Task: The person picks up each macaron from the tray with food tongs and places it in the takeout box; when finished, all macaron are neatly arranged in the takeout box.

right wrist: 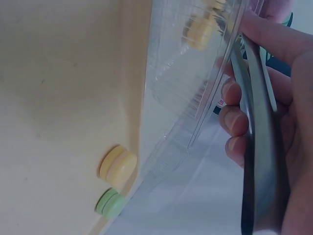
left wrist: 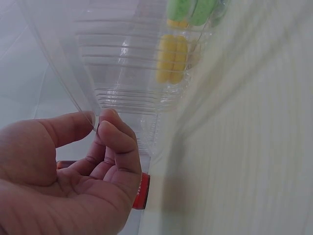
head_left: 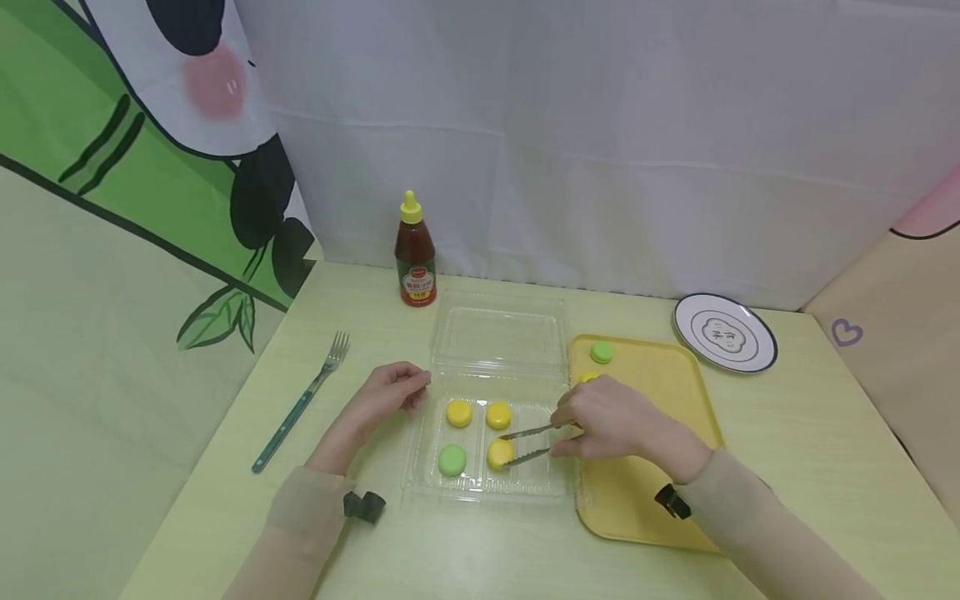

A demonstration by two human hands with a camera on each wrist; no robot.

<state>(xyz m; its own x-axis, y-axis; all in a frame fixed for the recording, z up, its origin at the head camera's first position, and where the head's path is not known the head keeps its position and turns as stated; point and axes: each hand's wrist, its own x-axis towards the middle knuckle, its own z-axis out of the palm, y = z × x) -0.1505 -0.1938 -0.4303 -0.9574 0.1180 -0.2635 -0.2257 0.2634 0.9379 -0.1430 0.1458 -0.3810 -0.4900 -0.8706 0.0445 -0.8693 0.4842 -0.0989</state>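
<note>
My left hand pinches the left rim of a clear plastic box between thumb and fingers. My right hand grips metal tongs. Their parted tips reach into the box's right compartment, on either side of a yellow macaron; whether they press on it I cannot tell. Behind it sits a second yellow macaron. The left compartment holds another yellow macaron and a green macaron. The box's lid lies folded back, away from me.
Right of the box, a yellow tray carries a green macaron and a yellow macaron. A plate lies at the back right. The sauce bottle stands behind; a fork lies on the left.
</note>
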